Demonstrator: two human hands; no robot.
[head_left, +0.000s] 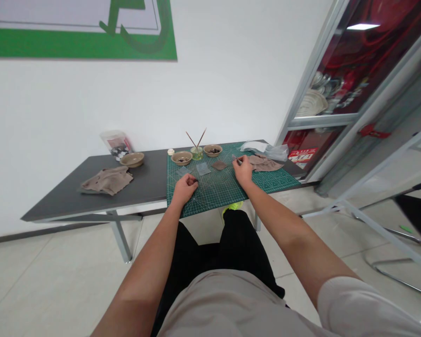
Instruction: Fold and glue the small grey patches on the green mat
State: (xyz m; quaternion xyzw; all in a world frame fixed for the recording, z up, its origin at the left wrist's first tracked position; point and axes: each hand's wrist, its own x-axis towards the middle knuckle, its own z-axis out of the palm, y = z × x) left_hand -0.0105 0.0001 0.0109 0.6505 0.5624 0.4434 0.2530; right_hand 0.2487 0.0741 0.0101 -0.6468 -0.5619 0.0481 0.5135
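My left hand [185, 189] is closed near the front left of a green cutting mat [217, 189], its fingers pinched on a small dark piece [194, 181]. Further right, my right hand [243, 169] is closed round a slim tool [238, 161], too small to tell its kind. A brown cloth [265, 163] lies beside that hand. Between my hands are a small brown diamond-shaped patch [219, 165] and a clear plastic square [203, 169]. Behind them stand a bowl with dark bits [213, 150], another bowl [181, 158] and a glass jar [197, 153] holding two thin brushes.
On the grey table [150, 182], a folded brown cloth [107, 181], an extra bowl [132, 160] and a clear tub [116, 144] are at left. A clear plastic bag [275, 152] lies at the back right. A white wall [217, 93] borders the table's back edge.
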